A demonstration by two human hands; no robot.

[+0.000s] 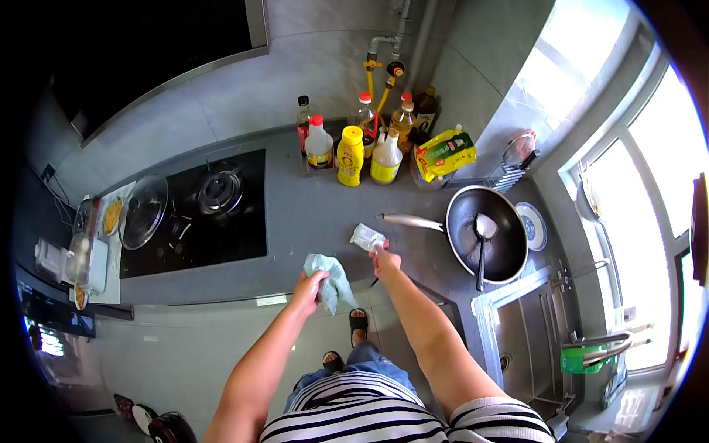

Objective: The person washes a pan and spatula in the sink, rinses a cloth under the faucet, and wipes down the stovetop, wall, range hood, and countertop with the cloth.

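Observation:
My left hand [304, 293] is closed on a pale blue-green cloth [329, 280], which hangs in loose folds over the counter's front edge. My right hand [386, 261] has its fingers closed at the near end of a small white packet [367, 237] with printing and a reddish end. The packet is over the grey counter [310, 214]. Just right of it, a dark wok [465, 232] points its handle toward my right hand. Inside the wok lies a spatula [484, 225] with a black handle.
Sauce bottles [351, 156] and a yellow-green bag [445, 153] stand along the back wall. A gas stove [199, 236] with a glass lid [143, 213] is on the left. The sink [528, 336] lies at right, and a blue-patterned plate [543, 238] sits behind the wok.

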